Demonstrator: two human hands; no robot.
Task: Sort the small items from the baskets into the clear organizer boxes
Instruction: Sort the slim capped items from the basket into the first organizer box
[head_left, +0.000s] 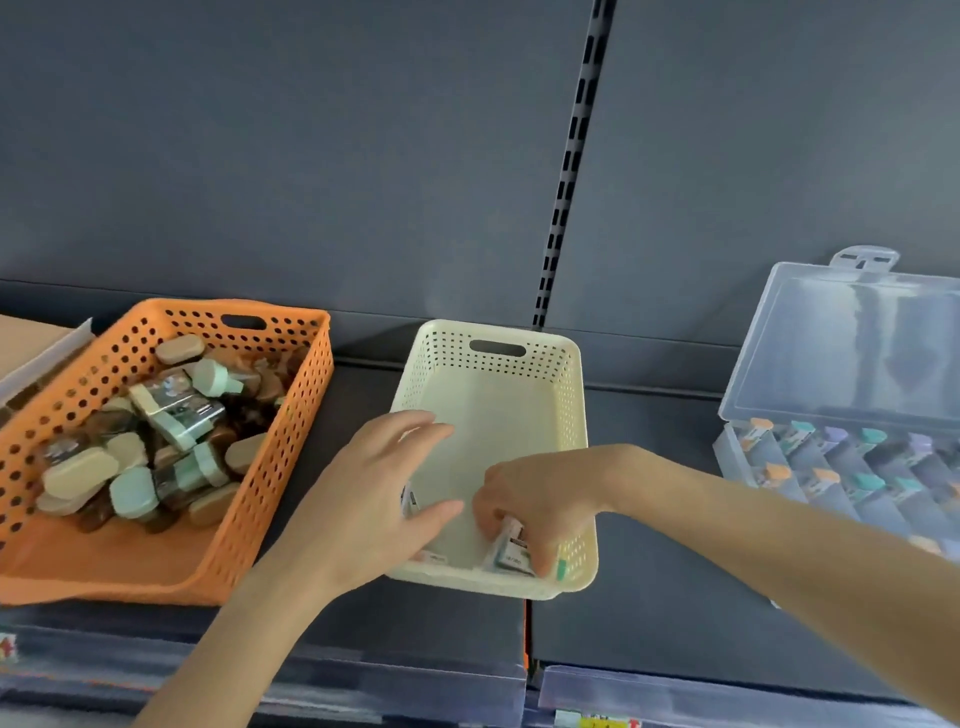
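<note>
Cream basket (569, 395) is sitting mid-shelf (649, 519), and both hands are reaching into its near end.

Right hand (524, 509) is dipping into the cream basket's near right corner, fingers curling down and gripping a small packaged item (511, 553) that is lying against the near wall. Item is directly under the fingertips, partly hidden by them.

Left hand (384, 493) is crossing the cream basket's left wall, fingers stretching out uncurled, thumb pointing toward the right hand, the two hands near but apart. A second small item (410, 500) is peeking out at the palm edge; can't tell if the hand is touching it. A third item (434, 557) is lying at the near wall below the left thumb.

Orange basket (291, 426) is standing left of the cream basket, holding a heap of brown bottles (171, 410) with beige and mint caps.

Clear organizer box (737, 462) is sitting well right of the cream basket, lid (852, 353) standing open, compartments holding rows of colour-capped items (802, 431). Right forearm is passing in front of its near corner.
</note>
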